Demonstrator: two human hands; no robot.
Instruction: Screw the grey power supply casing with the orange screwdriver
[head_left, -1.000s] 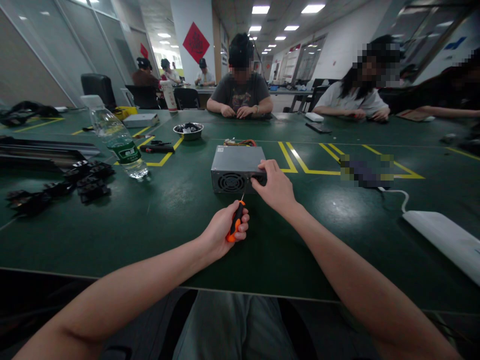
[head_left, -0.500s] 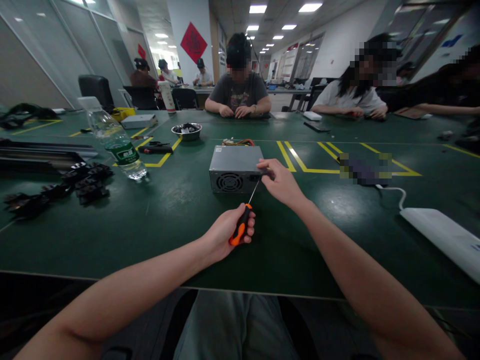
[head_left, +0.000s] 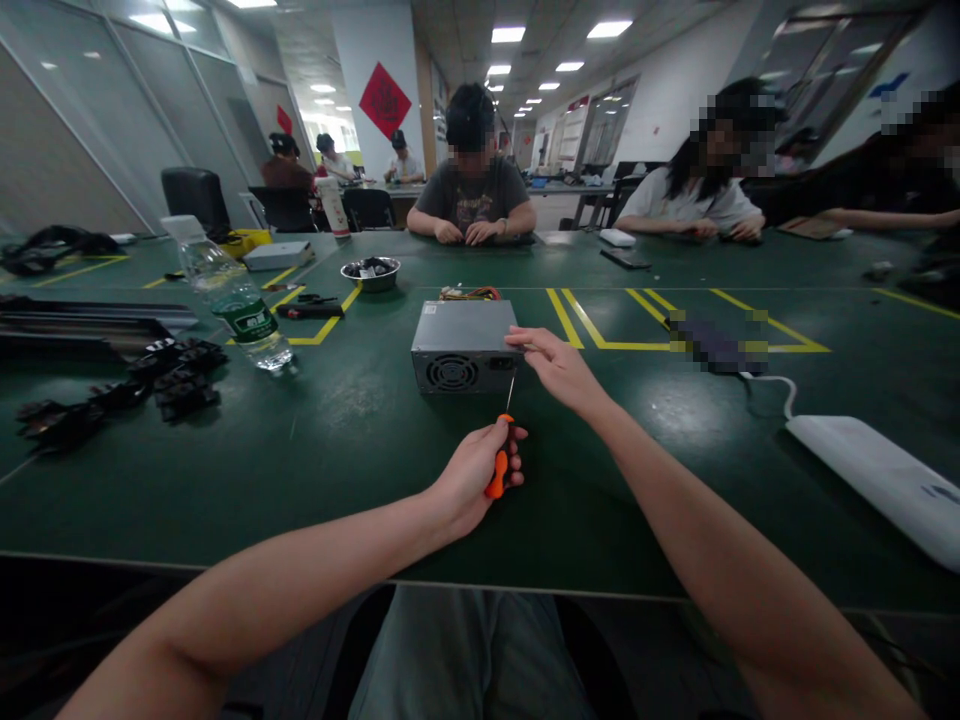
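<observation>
A grey computer power supply [head_left: 465,328] sits on the green table, its fan grille and power socket facing me. My left hand [head_left: 480,465] is wrapped around the black and orange handle of a screwdriver [head_left: 500,474]. The thin shaft points up and away, its tip near the lower right part of the socket face; whether it touches a screw I cannot make out. At the upper right corner of the case, my right hand [head_left: 556,365] has its fingers stretched out, fingertips on the top edge. Coloured cables [head_left: 471,293] show behind the case.
On the left stand a water bottle [head_left: 238,305] and black connector parts [head_left: 184,375]. A metal bowl [head_left: 370,274] with dark pieces is farther back. To the right lie a white power bank-like slab [head_left: 874,475] and a cable [head_left: 787,390]. Other people [head_left: 472,195] sit across the table.
My left hand and the screwdriver have shifted slightly right, and the shaft stands steeper. The fingers of my right hand have straightened on the case corner. The view has moved a little.
</observation>
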